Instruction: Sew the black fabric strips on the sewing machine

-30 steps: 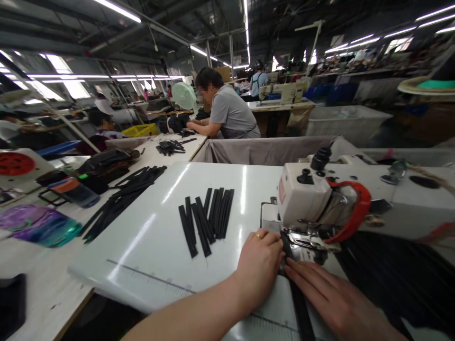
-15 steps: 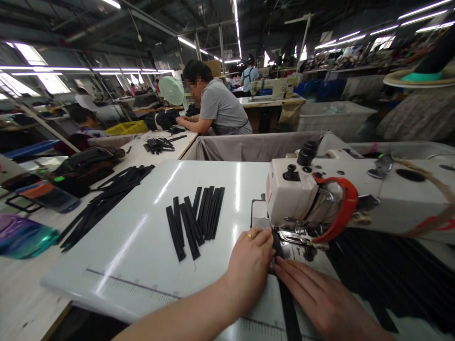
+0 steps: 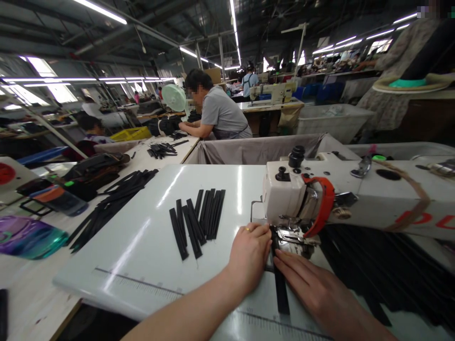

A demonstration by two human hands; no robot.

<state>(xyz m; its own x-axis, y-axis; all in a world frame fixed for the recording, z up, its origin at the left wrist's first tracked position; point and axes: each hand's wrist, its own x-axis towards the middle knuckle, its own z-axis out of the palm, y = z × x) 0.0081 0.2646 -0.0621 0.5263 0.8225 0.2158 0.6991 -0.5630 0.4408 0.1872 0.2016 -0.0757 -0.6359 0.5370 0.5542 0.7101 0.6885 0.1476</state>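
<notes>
A black fabric strip [image 3: 280,289] runs from under the presser foot of a white sewing machine [image 3: 284,189] toward me, its near end lying on the machine table. My left hand [image 3: 250,251], a ring on one finger, has its bent fingers pressed together on the strip's left edge beside the presser foot [image 3: 289,235]. From the other side, my right hand [image 3: 316,289] lies low with its fingers stretched out flat, tips touching the strip's right edge. Its thumb is hidden. Several short black strips [image 3: 197,220] lie side by side left of my hands.
Long black strips [image 3: 391,270] are piled under the machine arm. More strips [image 3: 117,203] lie on the side table at left, near a purple-teal bottle [image 3: 31,237]. A co-worker in a grey shirt [image 3: 225,111] bends over the table ahead. A cloth-lined bin [image 3: 263,147] borders the machine table.
The strip has advanced under the presser foot; its near end, earlier running past the bottom of the picture, now shows on the table. My hands stay beside the foot. The view has shifted slightly.
</notes>
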